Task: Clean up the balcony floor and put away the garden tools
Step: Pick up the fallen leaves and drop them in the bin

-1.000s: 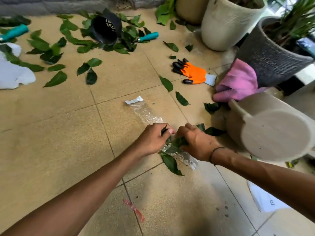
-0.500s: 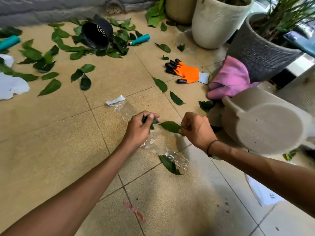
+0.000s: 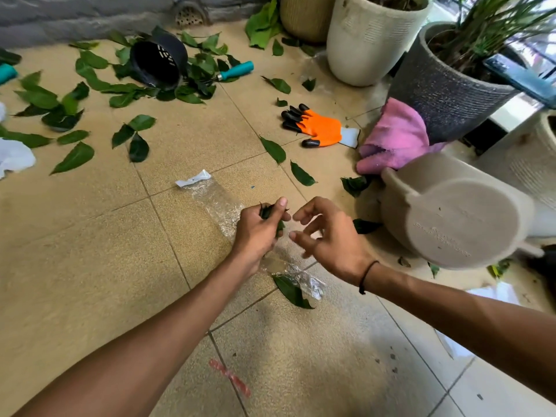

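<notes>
We see soft daylight entering from the upper right, with glare there. Our arms cast faint shadows on the floor (image 3: 90, 251). Wide-angle distortion bends the edges.

Green leaves (image 3: 90, 94) strewn across the floor — teal-handled tool (image 3: 236, 70) among them.

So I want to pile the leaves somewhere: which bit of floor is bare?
Bare tiles lie left of the clear plastic bag, below the scattered leaves, and in front, around the red scrap. Crowded: around the black pot, orange glove and tipped grey pot.
</notes>
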